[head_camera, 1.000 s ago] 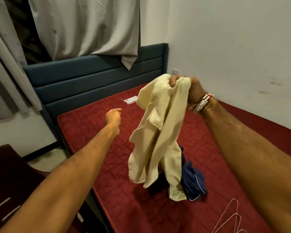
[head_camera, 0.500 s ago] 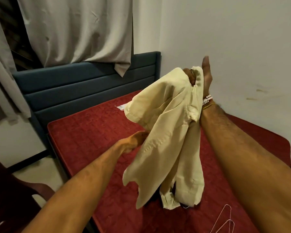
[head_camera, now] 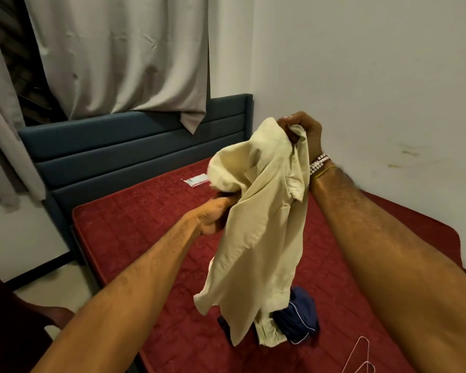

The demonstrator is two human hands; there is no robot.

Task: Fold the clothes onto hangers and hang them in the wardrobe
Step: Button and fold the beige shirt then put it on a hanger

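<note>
— Where's the shirt (head_camera: 258, 224)?
— In the air over the bed (head_camera: 135, 238). The right hand (head_camera: 303, 130) is fisted on its top edge; the left hand (head_camera: 213, 215) grips it lower down.
— Anything else?
— Dark shorts (head_camera: 299, 321) lie under its hem, and wire hangers (head_camera: 361, 359) rest near the bed's front edge.

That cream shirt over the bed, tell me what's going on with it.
A person is holding the cream shirt up above the red mattress. The right hand has a grip on its top, and the left hand grasps the fabric lower down, seemingly sorting it out. It isn't on a hanger yet: wire hangers lie on the mattress at lower right, beside a dark blue garment waiting under the shirt's hem.
</note>
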